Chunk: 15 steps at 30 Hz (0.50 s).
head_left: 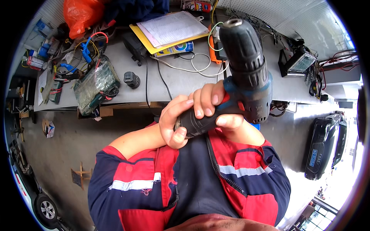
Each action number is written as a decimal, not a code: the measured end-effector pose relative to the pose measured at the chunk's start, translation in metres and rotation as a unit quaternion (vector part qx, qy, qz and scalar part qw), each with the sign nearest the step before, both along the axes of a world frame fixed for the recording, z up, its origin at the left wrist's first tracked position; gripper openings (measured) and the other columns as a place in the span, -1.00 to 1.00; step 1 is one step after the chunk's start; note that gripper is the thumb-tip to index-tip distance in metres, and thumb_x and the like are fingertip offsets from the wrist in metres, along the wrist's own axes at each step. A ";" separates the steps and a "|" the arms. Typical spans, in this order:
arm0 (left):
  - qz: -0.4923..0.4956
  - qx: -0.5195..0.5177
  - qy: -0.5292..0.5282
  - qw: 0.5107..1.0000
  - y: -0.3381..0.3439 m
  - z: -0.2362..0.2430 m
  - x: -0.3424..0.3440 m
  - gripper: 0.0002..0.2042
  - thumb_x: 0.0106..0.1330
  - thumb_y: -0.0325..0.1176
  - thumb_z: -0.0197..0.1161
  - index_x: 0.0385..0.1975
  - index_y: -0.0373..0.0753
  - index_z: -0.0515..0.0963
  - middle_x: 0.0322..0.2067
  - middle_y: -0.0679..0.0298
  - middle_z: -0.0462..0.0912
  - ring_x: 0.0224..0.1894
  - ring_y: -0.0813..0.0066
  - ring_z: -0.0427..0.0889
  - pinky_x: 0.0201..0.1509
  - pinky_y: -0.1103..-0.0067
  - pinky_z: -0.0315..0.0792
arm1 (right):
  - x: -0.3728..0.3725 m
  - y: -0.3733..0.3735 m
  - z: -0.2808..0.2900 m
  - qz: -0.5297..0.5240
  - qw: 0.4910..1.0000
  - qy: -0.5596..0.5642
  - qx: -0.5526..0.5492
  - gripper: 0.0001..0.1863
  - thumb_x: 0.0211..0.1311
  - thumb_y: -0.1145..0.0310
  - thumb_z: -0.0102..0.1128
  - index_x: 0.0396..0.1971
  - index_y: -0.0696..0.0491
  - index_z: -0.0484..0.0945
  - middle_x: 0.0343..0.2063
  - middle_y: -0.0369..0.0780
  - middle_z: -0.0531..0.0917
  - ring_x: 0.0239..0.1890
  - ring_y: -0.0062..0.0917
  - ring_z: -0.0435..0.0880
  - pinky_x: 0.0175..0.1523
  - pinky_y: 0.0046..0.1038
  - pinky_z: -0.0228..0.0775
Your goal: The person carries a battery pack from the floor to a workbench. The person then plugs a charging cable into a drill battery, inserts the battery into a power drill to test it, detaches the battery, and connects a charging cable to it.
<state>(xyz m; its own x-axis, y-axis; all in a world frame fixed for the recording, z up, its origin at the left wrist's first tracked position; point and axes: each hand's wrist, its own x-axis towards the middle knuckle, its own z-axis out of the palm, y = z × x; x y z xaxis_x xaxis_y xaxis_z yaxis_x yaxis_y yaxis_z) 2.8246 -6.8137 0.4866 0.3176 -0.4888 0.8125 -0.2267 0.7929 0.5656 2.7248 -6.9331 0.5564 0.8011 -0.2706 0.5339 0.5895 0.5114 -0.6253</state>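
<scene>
A black and dark blue cordless drill (250,90) is held up in front of my chest, its chuck (241,42) pointing away toward the bench. My right hand (217,102) wraps round its grip, fingers on the near-trigger side and thumb across the other. Around the butt of the handle, my left hand (173,121) is closed, with its fingers and thumb pressed on the end. That end is mostly covered, so whether a battery sits in it I cannot tell. A small black battery pack (132,79) stands apart on the grey bench (154,90).
A clear-wrapped device with cables (97,82) lies left on the bench beside a black power adapter (135,46). Papers on a yellow clipboard (169,30) rest at the back. A work lamp (302,61) stands right. Cars (325,146) are parked behind on both sides.
</scene>
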 end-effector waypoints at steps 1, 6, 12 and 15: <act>-0.004 -0.003 -0.002 1.000 0.001 -0.001 0.000 -0.43 0.29 -0.21 0.03 0.23 -0.48 0.29 -0.23 0.05 0.56 -0.33 0.30 0.49 -0.23 0.41 0.41 | -0.001 -0.002 0.003 0.006 0.999 0.003 -0.034 -0.57 0.09 0.34 0.35 -0.10 0.11 0.36 -0.38 -0.18 0.51 -0.22 -0.37 0.57 0.02 -0.29 0.41; -0.008 -0.006 0.008 1.000 0.000 0.000 -0.002 -0.42 0.28 -0.24 0.03 0.25 -0.48 0.27 -0.20 0.06 0.56 -0.30 0.31 0.49 -0.21 0.42 0.41 | 0.002 0.004 -0.001 0.001 1.000 -0.002 -0.006 -0.59 0.08 0.36 0.33 -0.13 0.16 0.36 -0.39 -0.20 0.51 -0.23 -0.39 0.57 0.02 -0.31 0.42; -0.087 0.033 0.000 0.996 -0.001 -0.002 0.003 -0.20 0.17 -0.29 0.34 0.36 -0.42 0.08 -0.10 0.07 0.46 -0.08 0.28 0.50 0.05 0.38 0.40 | -0.002 0.004 0.009 -0.049 0.994 0.093 -0.012 -0.18 0.09 -0.11 0.44 0.19 0.13 0.35 -0.36 -0.26 0.52 -0.27 -0.48 0.56 -0.04 -0.40 0.40; -0.045 0.062 -0.029 0.997 -0.002 -0.003 0.001 -0.10 0.07 -0.33 0.52 0.35 -0.43 0.08 -0.04 -0.01 0.49 -0.06 0.20 0.58 0.05 0.37 0.45 | 0.001 0.000 0.007 -0.118 0.984 0.131 0.017 -0.09 0.15 -0.27 0.24 0.23 0.20 0.28 -0.29 -0.19 0.52 -0.28 -0.44 0.57 -0.13 -0.41 0.45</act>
